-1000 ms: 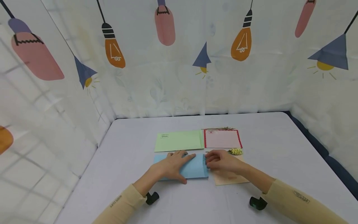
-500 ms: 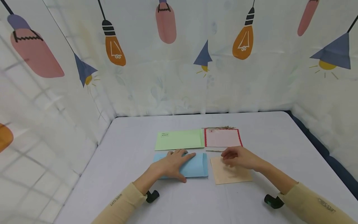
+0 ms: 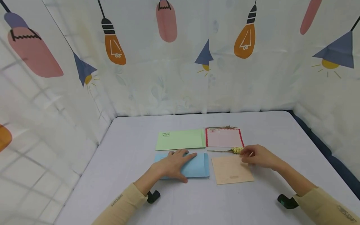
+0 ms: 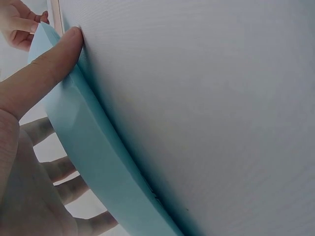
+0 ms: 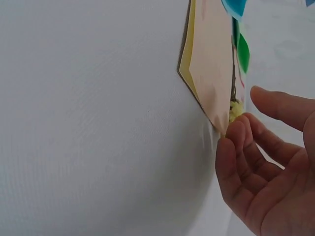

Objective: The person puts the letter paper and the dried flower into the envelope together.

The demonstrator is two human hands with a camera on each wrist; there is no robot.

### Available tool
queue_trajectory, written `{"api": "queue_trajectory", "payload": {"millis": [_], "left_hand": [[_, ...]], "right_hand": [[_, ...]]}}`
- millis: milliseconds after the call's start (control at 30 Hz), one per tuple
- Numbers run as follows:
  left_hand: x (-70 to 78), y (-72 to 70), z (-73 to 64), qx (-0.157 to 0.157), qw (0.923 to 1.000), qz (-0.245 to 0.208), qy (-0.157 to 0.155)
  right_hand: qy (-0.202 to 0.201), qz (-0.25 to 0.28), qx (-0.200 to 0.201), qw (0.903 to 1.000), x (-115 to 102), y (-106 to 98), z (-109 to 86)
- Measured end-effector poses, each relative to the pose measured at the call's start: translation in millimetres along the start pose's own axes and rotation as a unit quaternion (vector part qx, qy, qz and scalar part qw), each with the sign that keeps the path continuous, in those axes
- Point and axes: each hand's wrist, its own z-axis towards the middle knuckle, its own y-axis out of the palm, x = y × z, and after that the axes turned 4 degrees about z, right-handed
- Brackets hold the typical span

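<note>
A light blue envelope (image 3: 200, 165) lies on the table under my left hand (image 3: 176, 166). That hand is spread across it, the thumb at the near edge and fingers over the far edge. To the right lies a beige folded card (image 3: 232, 172), its layers slightly apart in the right wrist view. My right hand (image 3: 260, 156) is just above the card's far right corner, beside the yellow flower head of a dried flower stem (image 3: 237, 150). In the right wrist view, its fingers are loosely bent and the thumb (image 5: 283, 108) stands apart from them; nothing is seen held.
Behind the blue envelope lies a light green envelope (image 3: 180, 140). A pink card with a red border (image 3: 225, 139) lies to its right, with a brown dried sprig (image 3: 225, 127) along its far edge. All rest on a white-covered table (image 3: 197, 203), before a patterned curtain (image 3: 168, 78).
My right hand has moved right, from the right end of the blue envelope, over the beige card to its far right corner. The left hand has stayed on the blue envelope.
</note>
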Motion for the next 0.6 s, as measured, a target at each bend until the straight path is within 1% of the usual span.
{"api": "queue_trajectory", "payload": {"millis": [200, 267, 567, 600], "left_hand": [[-1.6, 0.8, -0.2, 0.003, 1.0, 0.001, -0.001], [-1.9, 0.6, -0.7, 0.002, 1.0, 0.0, 0.0], [-2.4, -0.7, -3.4, 0.003, 1.0, 0.0, 0.006], [-2.5, -0.4, -3.5, 0.003, 1.0, 0.001, 0.005]], "right_hand": [[0.039, -0.008, 0.024, 0.9989, 7.1, -2.3, -0.5], [0.046, -0.014, 0.03, 0.9984, 9.3, -1.8, 0.3], [0.054, -0.053, 0.047, 0.996, 13.0, 6.4, 5.5], [0.049, -0.059, 0.047, 0.9959, 12.8, 7.4, 5.7]]}}
